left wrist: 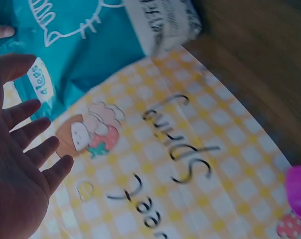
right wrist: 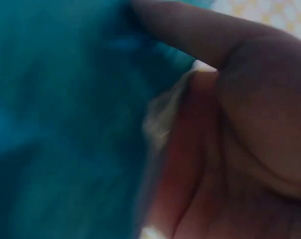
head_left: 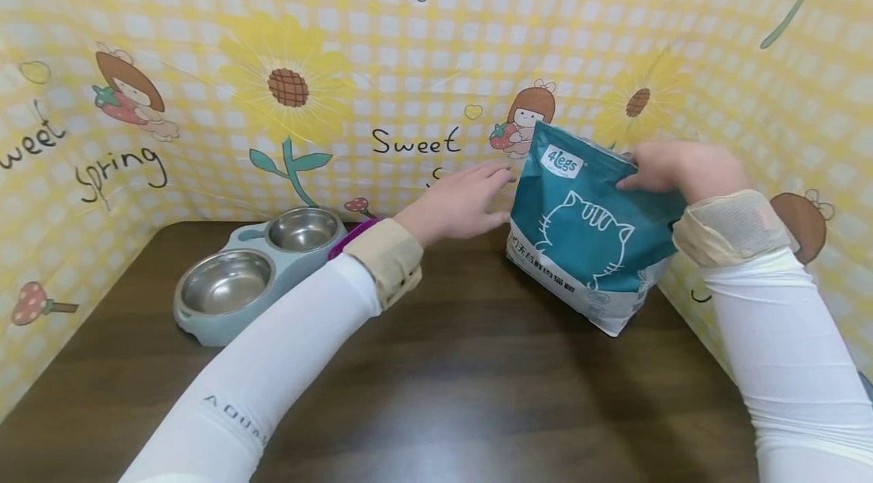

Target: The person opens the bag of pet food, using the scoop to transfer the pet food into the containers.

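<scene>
A teal and white cat food bag [head_left: 586,233] with a cat outline and a "4Legs" label stands at the right of the table, turned slightly. My right hand [head_left: 682,168] grips its top edge, the thumb on the front face and the other fingers mostly hidden behind. Up close in the right wrist view, the teal bag [right wrist: 66,124] fills the left side beside the thumb [right wrist: 190,30]. Just left of the bag, my left hand [head_left: 460,202] reaches out with fingers spread and holds nothing. In the left wrist view its palm [left wrist: 16,164] faces the bag's label.
A light blue double pet feeder [head_left: 286,271] with two steel bowls sits on the dark wooden table [head_left: 436,392] at the left. Something purple [head_left: 351,236] shows partly behind my left wrist. Yellow checked cloth [head_left: 409,73] walls in the back and sides.
</scene>
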`<state>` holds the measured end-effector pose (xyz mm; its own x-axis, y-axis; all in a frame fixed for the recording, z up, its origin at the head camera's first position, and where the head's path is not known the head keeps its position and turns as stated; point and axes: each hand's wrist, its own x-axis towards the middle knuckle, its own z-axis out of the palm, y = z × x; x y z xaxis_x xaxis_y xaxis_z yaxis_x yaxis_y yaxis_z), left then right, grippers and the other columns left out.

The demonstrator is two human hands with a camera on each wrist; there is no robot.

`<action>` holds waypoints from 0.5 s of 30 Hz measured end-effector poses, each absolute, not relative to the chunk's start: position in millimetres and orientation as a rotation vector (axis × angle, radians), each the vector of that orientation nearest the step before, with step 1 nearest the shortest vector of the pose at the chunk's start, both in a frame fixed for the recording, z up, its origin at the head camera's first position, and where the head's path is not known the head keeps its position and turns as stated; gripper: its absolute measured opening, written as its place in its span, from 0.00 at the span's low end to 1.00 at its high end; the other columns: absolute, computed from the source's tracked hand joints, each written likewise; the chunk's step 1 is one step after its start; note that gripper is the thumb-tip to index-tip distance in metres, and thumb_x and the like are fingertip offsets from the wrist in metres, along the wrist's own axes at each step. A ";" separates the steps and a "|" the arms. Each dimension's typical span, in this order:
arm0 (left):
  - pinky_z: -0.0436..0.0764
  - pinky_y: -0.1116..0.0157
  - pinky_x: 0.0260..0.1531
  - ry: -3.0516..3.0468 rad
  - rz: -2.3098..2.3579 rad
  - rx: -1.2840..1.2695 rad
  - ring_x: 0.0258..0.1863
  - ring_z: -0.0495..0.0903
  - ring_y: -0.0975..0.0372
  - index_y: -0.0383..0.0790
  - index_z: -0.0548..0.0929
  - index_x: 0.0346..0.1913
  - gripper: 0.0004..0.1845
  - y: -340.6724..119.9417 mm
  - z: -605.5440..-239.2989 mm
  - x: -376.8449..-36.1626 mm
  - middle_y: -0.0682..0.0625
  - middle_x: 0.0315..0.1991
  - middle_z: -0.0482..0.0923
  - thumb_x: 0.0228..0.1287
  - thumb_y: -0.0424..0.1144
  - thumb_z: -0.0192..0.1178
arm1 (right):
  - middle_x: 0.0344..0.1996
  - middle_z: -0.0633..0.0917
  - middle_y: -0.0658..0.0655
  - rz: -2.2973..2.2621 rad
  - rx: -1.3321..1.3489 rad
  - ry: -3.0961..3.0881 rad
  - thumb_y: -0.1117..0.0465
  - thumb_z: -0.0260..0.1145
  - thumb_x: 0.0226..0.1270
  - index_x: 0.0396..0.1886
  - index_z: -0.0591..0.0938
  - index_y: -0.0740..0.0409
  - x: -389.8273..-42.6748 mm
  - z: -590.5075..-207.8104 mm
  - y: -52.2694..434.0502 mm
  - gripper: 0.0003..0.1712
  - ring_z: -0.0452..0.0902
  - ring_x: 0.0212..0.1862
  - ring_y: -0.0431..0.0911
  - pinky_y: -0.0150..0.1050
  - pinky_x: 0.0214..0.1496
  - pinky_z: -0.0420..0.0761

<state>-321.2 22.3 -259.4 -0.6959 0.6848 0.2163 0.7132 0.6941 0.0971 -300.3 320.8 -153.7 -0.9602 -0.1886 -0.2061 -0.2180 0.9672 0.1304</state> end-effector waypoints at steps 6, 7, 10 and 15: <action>0.74 0.57 0.79 -2.793 -0.456 -1.134 0.75 0.75 0.57 0.40 0.69 0.79 0.32 53.0 -242.2 -330.5 0.46 0.79 0.73 0.82 0.51 0.59 | 0.38 0.86 0.62 0.260 -0.490 2.900 0.58 0.62 0.84 0.53 0.83 0.73 -301.6 -151.9 321.3 0.19 0.80 0.39 0.53 0.51 0.46 0.81; 0.75 0.57 0.78 -2.809 -0.453 -1.128 0.73 0.76 0.57 0.40 0.69 0.79 0.31 57.3 -240.2 -330.2 0.46 0.78 0.73 0.83 0.51 0.59 | 0.37 0.86 0.61 0.259 -0.495 2.897 0.57 0.62 0.84 0.52 0.83 0.71 -302.0 -151.2 321.1 0.18 0.80 0.39 0.53 0.50 0.45 0.80; 0.73 0.56 0.80 -2.861 -0.421 -1.113 0.77 0.74 0.57 0.40 0.67 0.81 0.33 68.3 -236.0 -328.0 0.46 0.79 0.73 0.83 0.51 0.58 | 0.34 0.83 0.59 0.253 -0.517 2.879 0.56 0.61 0.85 0.48 0.82 0.68 -304.3 -149.0 321.1 0.16 0.79 0.38 0.51 0.46 0.43 0.79; 0.69 0.55 0.83 -2.904 -0.414 -1.127 0.83 0.68 0.55 0.40 0.63 0.84 0.36 81.4 -235.7 -327.2 0.46 0.83 0.68 0.84 0.54 0.56 | 0.28 0.79 0.52 0.205 -0.575 2.826 0.53 0.57 0.88 0.46 0.83 0.66 -309.8 -147.2 317.8 0.19 0.78 0.34 0.46 0.41 0.40 0.75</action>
<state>-327.2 81.4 -235.7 -0.7428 0.6629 0.0936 0.6627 0.7081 0.2439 -309.8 317.8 -147.2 -0.8907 -0.3655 -0.2702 -0.4006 0.9121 0.0869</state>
